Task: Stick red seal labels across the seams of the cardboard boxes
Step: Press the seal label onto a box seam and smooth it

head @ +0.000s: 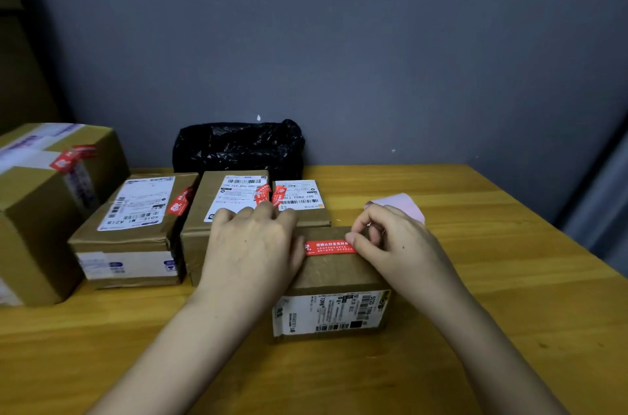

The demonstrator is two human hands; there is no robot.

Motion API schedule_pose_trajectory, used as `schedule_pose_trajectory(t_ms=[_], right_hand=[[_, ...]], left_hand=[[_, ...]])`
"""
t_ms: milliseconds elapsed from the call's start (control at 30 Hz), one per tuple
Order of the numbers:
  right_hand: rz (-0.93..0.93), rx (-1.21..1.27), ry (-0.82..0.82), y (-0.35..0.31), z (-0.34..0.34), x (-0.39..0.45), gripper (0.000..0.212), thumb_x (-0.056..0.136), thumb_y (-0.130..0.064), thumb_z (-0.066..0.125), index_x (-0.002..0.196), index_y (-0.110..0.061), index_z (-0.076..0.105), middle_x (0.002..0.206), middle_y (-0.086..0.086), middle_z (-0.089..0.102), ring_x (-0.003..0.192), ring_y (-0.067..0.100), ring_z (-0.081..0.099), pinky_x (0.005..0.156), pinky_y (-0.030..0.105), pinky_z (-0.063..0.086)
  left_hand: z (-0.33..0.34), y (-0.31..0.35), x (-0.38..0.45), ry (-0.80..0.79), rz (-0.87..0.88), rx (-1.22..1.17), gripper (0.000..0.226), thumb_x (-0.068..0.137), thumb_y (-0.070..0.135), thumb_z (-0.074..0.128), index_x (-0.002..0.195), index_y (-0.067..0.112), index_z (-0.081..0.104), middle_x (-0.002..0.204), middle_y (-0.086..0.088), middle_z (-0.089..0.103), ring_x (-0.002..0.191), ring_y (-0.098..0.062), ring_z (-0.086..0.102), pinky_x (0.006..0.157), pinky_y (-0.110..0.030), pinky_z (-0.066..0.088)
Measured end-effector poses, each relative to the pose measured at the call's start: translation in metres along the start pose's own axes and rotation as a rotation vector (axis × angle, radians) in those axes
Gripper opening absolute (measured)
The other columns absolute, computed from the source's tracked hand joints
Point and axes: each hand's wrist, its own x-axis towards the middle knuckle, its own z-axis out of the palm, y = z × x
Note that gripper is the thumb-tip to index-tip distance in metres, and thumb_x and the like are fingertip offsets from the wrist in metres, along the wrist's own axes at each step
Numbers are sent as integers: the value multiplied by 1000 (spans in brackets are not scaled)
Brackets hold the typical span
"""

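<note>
A small cardboard box (334, 273) stands near the middle of the wooden table, a shipping label on its front face. A red seal label (331, 248) with white print lies across the box's top. My left hand (253, 244) lies flat on the left part of the top and covers the label's left end. My right hand (387, 241) has curled fingers, and its thumb and fingertips press down on the label's right end.
Several cardboard boxes (136, 227) bearing red seal labels (180, 202) stand in a row at the left and behind. A black plastic bag (238, 146) sits against the grey wall. A pink backing sheet (404, 205) lies behind my right hand. The table (509, 278) extends right.
</note>
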Motion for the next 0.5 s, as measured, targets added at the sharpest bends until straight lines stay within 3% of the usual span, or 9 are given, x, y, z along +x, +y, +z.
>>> schedule_pose_trajectory(t_ms=[67,167,233,300,367,433,500], right_hand=[[3,-4,1,1,0,-1,12,85,-39,62,80,-32,55,72,-6,52,73,6,49,56,19,33],[18,36,-1,4,1,-1,10,87,-34,62,79,-30,56,69,-6,50,77,5,52,64,18,41],[44,57,17,6,3,-2,9,89,-27,59,81,-30,56,68,-7,49,76,7,53,68,28,46],[33,35,96,7,5,-5,9,93,-26,53,89,-31,59,81,-12,55,81,5,53,70,30,44],[-90,-70,222,4,5,-11,21,95,-28,44,104,-27,63,101,-15,58,97,5,52,80,28,43],[-258,-162,199,-2,6,-19,36,94,-29,38,121,-21,60,120,-10,58,113,9,50,93,27,38],[-364,-238,70,-6,10,-30,48,92,-31,36,134,-16,52,138,-6,52,131,11,43,106,30,29]], left_hand=[[-3,1,0,-26,-35,4,22,76,39,60,74,17,61,66,-5,59,57,-29,60,61,-37,42],[-14,2,0,-148,-128,-16,32,88,52,47,103,24,51,95,3,61,89,-22,63,79,-36,40],[-16,-2,-1,-156,-153,-90,27,91,49,43,105,26,44,104,7,58,98,-19,60,85,-36,38],[-16,-6,-3,-115,-142,-166,19,91,38,45,103,25,51,100,5,60,95,-22,61,81,-37,41],[-14,-5,-7,-53,-65,-188,30,86,31,42,106,21,61,98,1,64,91,-25,64,76,-38,43],[-12,2,-17,-25,88,-233,47,83,34,38,119,15,62,111,-1,66,104,-24,64,90,-38,40],[-10,10,-29,-69,206,-243,56,83,37,38,128,11,58,128,-3,61,120,-20,57,102,-39,30]])
